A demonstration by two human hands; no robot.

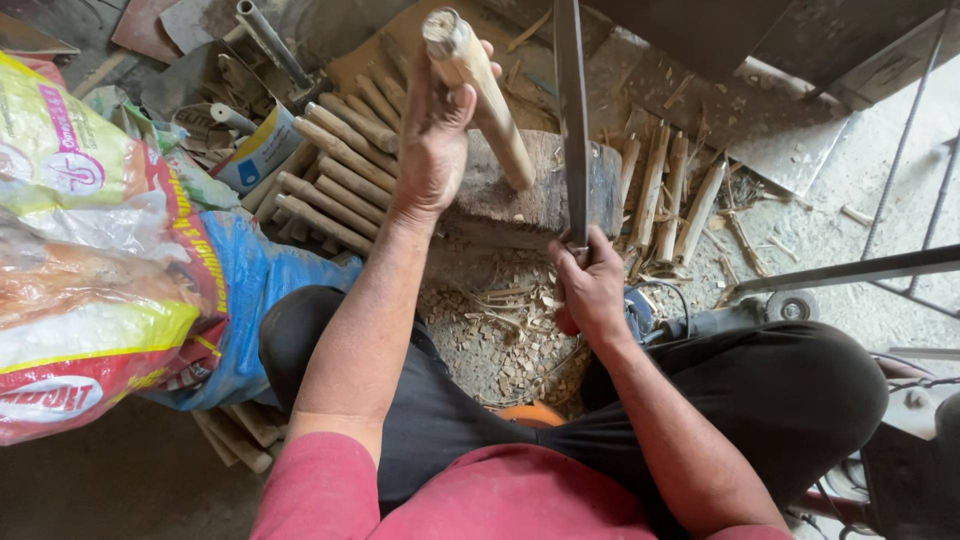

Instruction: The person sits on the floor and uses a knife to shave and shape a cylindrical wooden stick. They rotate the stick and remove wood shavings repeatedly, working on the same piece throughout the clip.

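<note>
Right hand (590, 290) around blade (572, 120)

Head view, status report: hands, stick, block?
Left hand shut on bamboo stick, standing tilted on wood block. Right hand shut on long blade, upright beside stick. Nothing between.

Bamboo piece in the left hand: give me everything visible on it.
The bamboo piece is a pale tan, round, short length with a rough-cut top end. It stands tilted, top toward the camera, lower end resting on the wooden block. The left hand grips its upper part, fingers wrapped round it. The blade stands beside it, apart.
</note>
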